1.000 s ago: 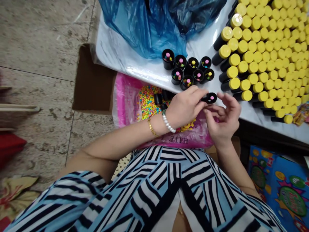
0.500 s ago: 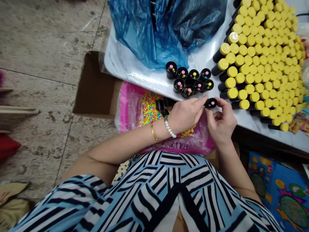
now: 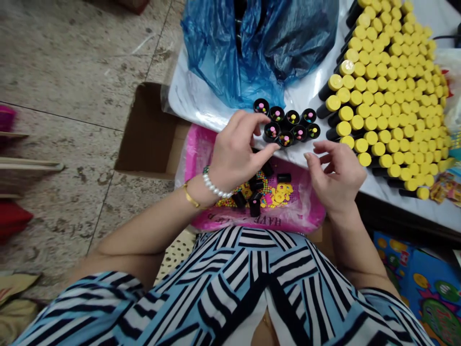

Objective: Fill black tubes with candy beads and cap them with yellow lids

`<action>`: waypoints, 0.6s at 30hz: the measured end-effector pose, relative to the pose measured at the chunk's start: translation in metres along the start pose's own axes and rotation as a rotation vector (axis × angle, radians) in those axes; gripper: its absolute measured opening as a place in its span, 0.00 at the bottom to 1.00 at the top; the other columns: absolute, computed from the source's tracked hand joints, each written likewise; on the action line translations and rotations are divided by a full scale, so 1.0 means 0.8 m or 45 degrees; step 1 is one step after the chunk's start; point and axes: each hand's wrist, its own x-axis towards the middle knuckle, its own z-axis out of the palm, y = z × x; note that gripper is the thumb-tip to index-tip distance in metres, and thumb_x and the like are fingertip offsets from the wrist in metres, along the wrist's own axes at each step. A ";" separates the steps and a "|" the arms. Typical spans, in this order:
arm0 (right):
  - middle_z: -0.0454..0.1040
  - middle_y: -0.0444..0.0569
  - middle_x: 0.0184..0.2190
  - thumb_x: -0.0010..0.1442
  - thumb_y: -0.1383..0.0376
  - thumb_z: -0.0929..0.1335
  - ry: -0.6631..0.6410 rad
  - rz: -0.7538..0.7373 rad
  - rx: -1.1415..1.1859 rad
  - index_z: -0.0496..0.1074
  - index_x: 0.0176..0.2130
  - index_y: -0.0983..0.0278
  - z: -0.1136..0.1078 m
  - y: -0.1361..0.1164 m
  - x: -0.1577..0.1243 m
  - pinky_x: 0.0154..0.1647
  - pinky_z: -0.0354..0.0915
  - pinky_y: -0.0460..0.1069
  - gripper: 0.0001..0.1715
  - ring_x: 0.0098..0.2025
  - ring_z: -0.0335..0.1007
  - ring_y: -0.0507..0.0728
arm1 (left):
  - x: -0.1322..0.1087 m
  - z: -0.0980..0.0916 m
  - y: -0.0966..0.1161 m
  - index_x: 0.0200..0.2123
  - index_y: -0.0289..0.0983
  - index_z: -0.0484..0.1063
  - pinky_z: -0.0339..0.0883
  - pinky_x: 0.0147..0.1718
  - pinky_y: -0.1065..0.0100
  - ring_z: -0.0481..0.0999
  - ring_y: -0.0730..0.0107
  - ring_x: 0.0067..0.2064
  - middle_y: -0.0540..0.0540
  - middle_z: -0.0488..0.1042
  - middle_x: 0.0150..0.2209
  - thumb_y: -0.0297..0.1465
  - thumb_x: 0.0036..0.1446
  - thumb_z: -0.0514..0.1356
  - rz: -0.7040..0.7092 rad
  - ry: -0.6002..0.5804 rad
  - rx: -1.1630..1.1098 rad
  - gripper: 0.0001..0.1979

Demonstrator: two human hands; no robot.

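My left hand (image 3: 236, 149) is open at the near left of a cluster of several small black cups (image 3: 299, 132) on the white table. Its thumb and fingers are apart on either side of one cup (image 3: 272, 130); whether they touch it I cannot tell. Each cup holds tiny coloured balls and a larger pink or yellow piece. At the table's edge, right of the cluster, my right hand (image 3: 336, 175) has its fingers half curled, thumb apart, with nothing between them. Below lies a pink tray (image 3: 317, 211) with coloured beads, yellow pieces and several black cups (image 3: 254, 205), partly behind my left wrist.
Many black tubes with yellow caps (image 3: 399, 110) stand packed on the right of the table (image 3: 201, 110). A blue plastic bag (image 3: 230, 62) lies at the back. Left of the tray is an open cardboard box (image 3: 144, 129) on the floor. Blue printed boxes (image 3: 428, 288) are at lower right.
The black cup with a pink piece that both hands held has left them; a similar one shows in the tray. My left hand moved left to the cluster; my right drew slightly back.
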 end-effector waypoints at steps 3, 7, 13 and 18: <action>0.79 0.47 0.36 0.71 0.58 0.67 -0.253 -0.082 0.013 0.76 0.43 0.60 0.010 -0.010 -0.018 0.41 0.71 0.49 0.11 0.36 0.75 0.53 | 0.013 0.022 -0.008 0.54 0.36 0.73 0.73 0.51 0.57 0.77 0.59 0.49 0.42 0.76 0.47 0.40 0.63 0.67 -0.031 -0.082 0.002 0.20; 0.80 0.49 0.44 0.73 0.57 0.63 -0.909 0.000 -0.272 0.77 0.49 0.59 0.028 -0.001 -0.053 0.37 0.67 0.48 0.16 0.41 0.78 0.55 | 0.015 0.028 -0.014 0.53 0.38 0.71 0.72 0.54 0.54 0.75 0.55 0.54 0.41 0.74 0.48 0.41 0.65 0.65 -0.096 -0.181 -0.028 0.18; 0.78 0.54 0.53 0.69 0.54 0.66 -1.430 -0.068 -0.502 0.73 0.57 0.58 0.053 0.008 -0.068 0.35 0.66 0.49 0.21 0.45 0.79 0.61 | -0.006 0.002 0.005 0.51 0.39 0.72 0.77 0.44 0.60 0.77 0.62 0.47 0.40 0.75 0.53 0.42 0.64 0.66 -0.090 -0.029 -0.108 0.17; 0.79 0.60 0.50 0.69 0.55 0.64 -1.386 0.007 -0.467 0.72 0.58 0.65 0.066 0.001 -0.066 0.36 0.70 0.53 0.24 0.43 0.80 0.65 | -0.031 0.013 0.035 0.53 0.37 0.73 0.78 0.50 0.61 0.82 0.65 0.46 0.43 0.80 0.49 0.35 0.65 0.66 0.107 -0.223 -0.263 0.15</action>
